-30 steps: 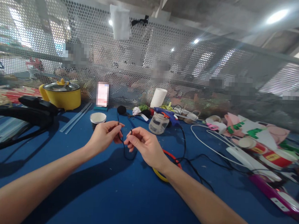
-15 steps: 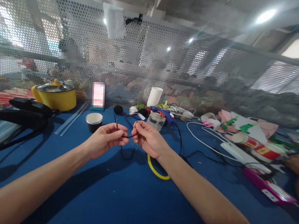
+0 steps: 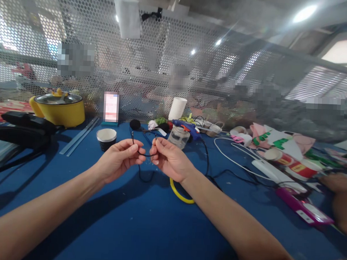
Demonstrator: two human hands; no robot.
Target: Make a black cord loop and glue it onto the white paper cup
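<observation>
Between my two hands a thin black cord (image 3: pixel 146 155) bends in a shallow U above the blue table. My left hand (image 3: pixel 119 158) pinches it between thumb and fingers, and one end sticks up past the thumb. The other side is pinched by my right hand (image 3: pixel 173 160), with a short tip showing above the fingers. Beyond my left hand stands a black paper cup (image 3: pixel 106 141) with a white inside. A clear jar (image 3: pixel 178 138) is just behind my right hand, and a yellow ring (image 3: pixel 178 194) lies partly under my right wrist.
A blue glue gun (image 3: pixel 187 127) rests by the jar, its cable trailing right. At left are a yellow pot (image 3: pixel 63 111) and clear strips (image 3: pixel 79 137). A lit phone (image 3: pixel 111 107) stands behind. At right lie a purple power strip (image 3: pixel 304 207) and another person's hand (image 3: pixel 339 187).
The camera view has shifted a little, so the table items appear slightly further left and higher. Both hands still pinch the cord, in nearly the same pose.
</observation>
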